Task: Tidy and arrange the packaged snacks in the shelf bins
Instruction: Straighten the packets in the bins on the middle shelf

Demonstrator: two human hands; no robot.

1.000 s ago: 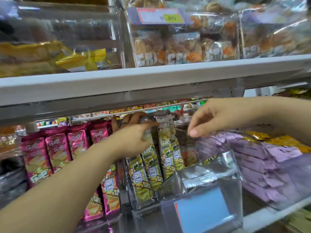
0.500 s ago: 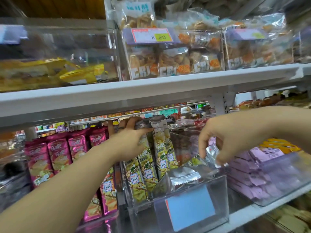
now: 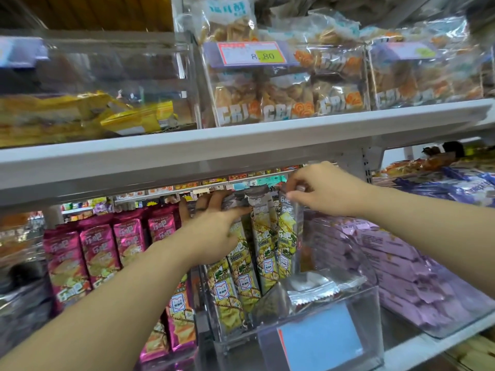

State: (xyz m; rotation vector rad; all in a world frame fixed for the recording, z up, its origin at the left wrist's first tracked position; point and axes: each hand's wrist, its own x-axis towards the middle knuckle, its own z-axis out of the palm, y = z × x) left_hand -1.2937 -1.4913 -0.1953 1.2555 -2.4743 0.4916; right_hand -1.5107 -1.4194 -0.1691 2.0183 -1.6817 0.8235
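Yellow-green snack packs [image 3: 263, 247] with grey tops stand in the clear bin [image 3: 368, 303] (blue label [image 3: 318, 341] on its front). Left of the bin are magenta packs [image 3: 99, 253], and right of it lilac packs [image 3: 388, 258].

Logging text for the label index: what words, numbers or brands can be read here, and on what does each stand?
"8.80": price tag on the upper bin.
"CRI": clear snack bags under that tag; the rest of the word is hidden.
"乐吧", as far as it reads: pink packs and green packs.
Too blurred to read: top bag's blue label, right price tag, purple packs, all small print.
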